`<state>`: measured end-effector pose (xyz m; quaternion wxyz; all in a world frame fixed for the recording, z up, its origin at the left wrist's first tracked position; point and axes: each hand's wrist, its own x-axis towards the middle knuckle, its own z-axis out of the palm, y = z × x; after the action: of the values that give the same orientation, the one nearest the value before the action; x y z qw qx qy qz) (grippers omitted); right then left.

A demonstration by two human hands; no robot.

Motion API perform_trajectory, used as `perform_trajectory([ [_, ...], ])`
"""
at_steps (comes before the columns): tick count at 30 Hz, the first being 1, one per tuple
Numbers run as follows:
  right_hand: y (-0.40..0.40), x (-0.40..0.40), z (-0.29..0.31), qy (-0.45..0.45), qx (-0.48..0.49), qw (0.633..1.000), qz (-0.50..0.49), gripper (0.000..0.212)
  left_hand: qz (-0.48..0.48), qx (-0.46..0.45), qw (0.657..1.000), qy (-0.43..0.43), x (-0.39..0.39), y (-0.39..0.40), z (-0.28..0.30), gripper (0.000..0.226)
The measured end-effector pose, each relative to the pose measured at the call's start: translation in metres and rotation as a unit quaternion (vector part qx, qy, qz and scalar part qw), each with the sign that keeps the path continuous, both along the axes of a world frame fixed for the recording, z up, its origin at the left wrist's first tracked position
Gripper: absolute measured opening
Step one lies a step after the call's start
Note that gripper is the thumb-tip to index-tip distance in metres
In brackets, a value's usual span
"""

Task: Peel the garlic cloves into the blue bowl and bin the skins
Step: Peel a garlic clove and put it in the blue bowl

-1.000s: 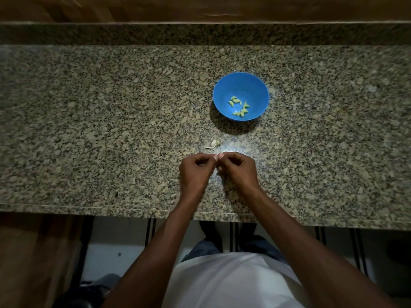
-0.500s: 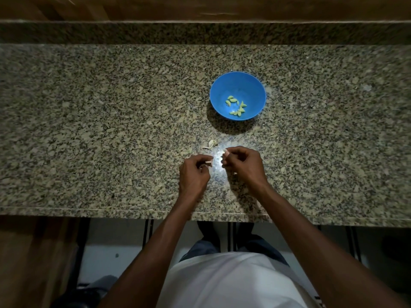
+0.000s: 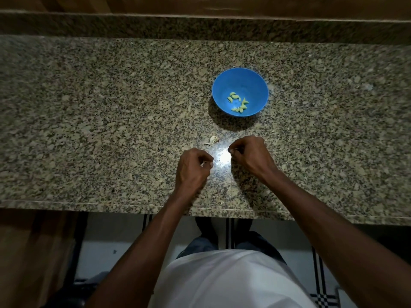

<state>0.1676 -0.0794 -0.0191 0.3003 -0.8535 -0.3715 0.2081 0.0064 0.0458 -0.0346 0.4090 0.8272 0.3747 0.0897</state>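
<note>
Setting: a speckled granite counter lay under a head-worn camera, dim but for one bright glare patch between the two hands.
Left hand: the left hand hovered over the counter with its fingers curled inward, pinching a thin pale sliver, probably a strip of skin, at the fingertips.
Right hand: the right hand was likewise curled, nipping a small pale piece at its fingertips; whether this was the clove or more skin could not be told.
Spacing: the hands stood apart, the glare showing between them.
Blue bowl: the blue bowl sat beyond the right hand, well clear of it, upright on the counter.
Peeled cloves: a loose cluster of peeled cloves lay in the bowl's bottom, yellow-green in this light.
Skin scrap: a pale curl of garlic skin lay on the counter between the bowl and the left hand, touching neither.
Bin: none appeared in the view.
Stage (judged): one clove seemed newly stripped, with its transfer to the bowl and the clearing of skins not yet done.
Risk one: the small piece might slip from so light a pinch and vanish against the mottled stone.
Risk two: papery skin could cling to the fingers and fall into the bowl with the clove.
Risk three: the scrap on the counter might be overlooked in the poor light.
</note>
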Motion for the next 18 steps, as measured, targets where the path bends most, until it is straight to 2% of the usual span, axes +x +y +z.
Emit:
perform_trajectory([
  [4, 0.005, 0.000, 0.000, -0.052, -0.029, 0.998, 0.026, 0.009, -0.004, 0.044, 0.999, -0.018, 0.000, 0.005, -0.001, 0.012],
  [7, 0.011, 0.004, -0.002, -0.072, -0.075, 0.994, 0.044, 0.008, -0.013, 0.056, 0.998, -0.014, 0.002, 0.008, -0.004, 0.013],
  [12, 0.017, 0.002, -0.004, -0.153, -0.114, 0.977, 0.100, 0.005, -0.017, 0.067, 0.998, 0.004, 0.006, 0.012, -0.010, 0.017],
  [15, 0.019, 0.004, -0.004, -0.165, -0.124, 0.972, 0.111, 0.004, -0.021, 0.062, 0.998, 0.012, 0.007, 0.012, -0.010, 0.017],
  [18, 0.019, 0.004, -0.005, -0.164, -0.143, 0.967, 0.128, 0.011, -0.021, 0.062, 0.998, 0.013, 0.007, 0.013, -0.011, 0.020],
])
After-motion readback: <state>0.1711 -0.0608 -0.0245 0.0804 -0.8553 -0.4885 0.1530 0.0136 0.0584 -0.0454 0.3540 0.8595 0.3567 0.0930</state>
